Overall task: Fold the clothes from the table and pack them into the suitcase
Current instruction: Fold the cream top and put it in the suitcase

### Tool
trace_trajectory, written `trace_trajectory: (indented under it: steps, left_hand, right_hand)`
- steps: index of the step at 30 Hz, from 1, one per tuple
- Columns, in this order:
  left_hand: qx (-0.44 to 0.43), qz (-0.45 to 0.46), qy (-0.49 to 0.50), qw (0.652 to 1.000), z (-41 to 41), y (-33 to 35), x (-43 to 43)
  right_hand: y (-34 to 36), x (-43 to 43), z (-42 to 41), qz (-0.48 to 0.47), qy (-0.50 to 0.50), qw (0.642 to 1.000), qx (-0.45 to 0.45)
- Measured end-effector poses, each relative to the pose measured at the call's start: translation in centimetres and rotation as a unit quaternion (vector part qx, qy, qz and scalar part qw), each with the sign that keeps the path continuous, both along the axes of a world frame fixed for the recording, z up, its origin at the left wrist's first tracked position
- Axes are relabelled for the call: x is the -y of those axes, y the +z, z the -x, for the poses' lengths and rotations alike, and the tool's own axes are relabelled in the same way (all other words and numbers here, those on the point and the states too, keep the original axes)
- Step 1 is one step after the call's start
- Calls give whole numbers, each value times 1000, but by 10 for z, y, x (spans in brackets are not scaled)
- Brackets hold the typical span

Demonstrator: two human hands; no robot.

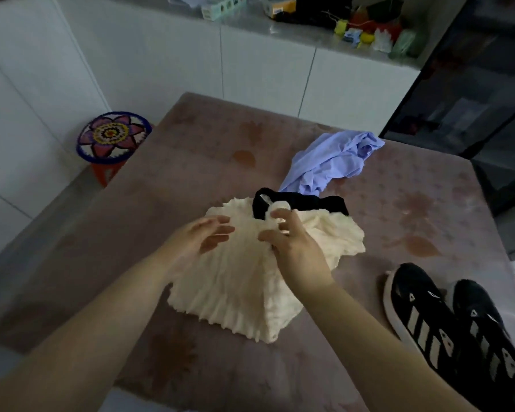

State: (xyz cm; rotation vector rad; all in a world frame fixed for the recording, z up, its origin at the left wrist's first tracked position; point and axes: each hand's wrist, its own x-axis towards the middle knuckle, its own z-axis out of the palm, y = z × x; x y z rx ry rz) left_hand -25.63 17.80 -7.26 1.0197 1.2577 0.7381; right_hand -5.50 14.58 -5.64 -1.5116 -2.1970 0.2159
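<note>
Right hand (289, 248) pinches cream garment (235, 292) on table (191, 162).

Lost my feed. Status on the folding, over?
Left grip relaxed over cream top. Right grip pinches its upper edge. Black garment, lilac shirt unfolded behind. Suitcase not in view.

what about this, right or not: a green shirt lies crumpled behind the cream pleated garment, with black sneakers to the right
Not quite: the head view shows the crumpled shirt behind the cream pleated garment is lilac, not green. The rest holds.
</note>
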Motion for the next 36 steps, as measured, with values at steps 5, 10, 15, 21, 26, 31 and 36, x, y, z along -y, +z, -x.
trace_trajectory:
  steps: [5,10,15,21,26,31,36]
  left_hand:
    - [31,113,79,990,51,-15,11]
    - [-106,146,79,980,61,-44,15]
    - [-258,33,-33,965,60,-49,13]
    - [-400,-67,-223,886,44,-60,0]
    - [-466,-156,-265,829,40,-66,12]
    - [-437,-185,-312,823,41,-68,39]
    - [-477,-354,-352,724,44,-67,55]
  right_hand:
    - [-7,-8,99,101,181,977,38]
    - [-47,16,122,170,285,935,123]
    - [-68,34,73,128,186,964,142]
    - [-89,51,28,245,39,944,217]
    - [-77,46,7,304,94,924,211]
    - [-51,56,-15,336,132,911,202]
    - [-70,95,-34,255,110,928,248]
